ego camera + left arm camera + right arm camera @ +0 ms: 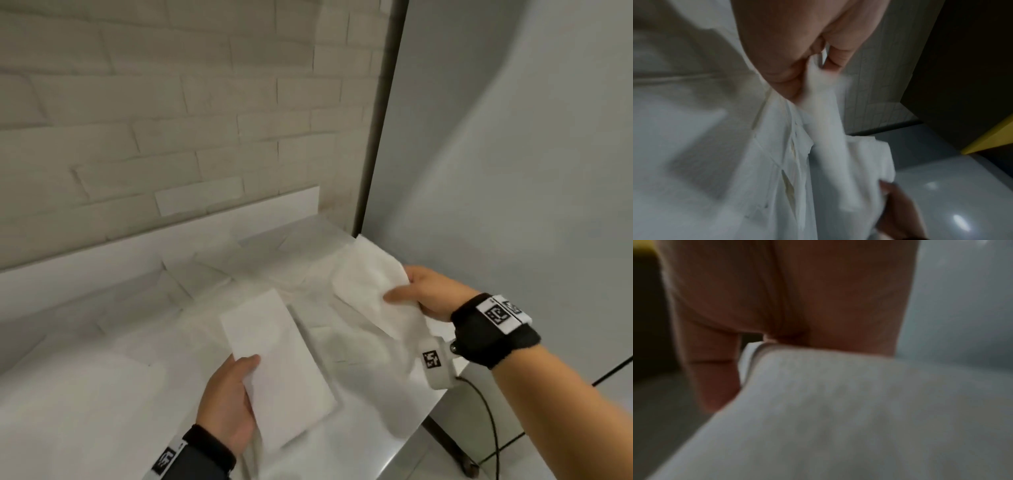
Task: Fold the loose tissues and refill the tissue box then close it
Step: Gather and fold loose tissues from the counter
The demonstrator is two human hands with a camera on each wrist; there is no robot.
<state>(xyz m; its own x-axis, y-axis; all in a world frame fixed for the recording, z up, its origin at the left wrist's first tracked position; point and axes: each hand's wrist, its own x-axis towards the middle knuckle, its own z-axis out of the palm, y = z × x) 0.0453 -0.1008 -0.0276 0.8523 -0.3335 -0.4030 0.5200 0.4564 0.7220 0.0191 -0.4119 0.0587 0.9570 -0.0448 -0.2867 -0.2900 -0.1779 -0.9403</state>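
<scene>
Two hands in view — two held tissues: one folded tissue (274,363), one loose tissue (373,287).

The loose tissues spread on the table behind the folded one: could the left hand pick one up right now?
Probably not yet. The left hand is already gripping the folded tissue, so its fingers are taken. Nothing stands between it and the loose tissues on the table; it would likely need to put the folded one down first.
</scene>
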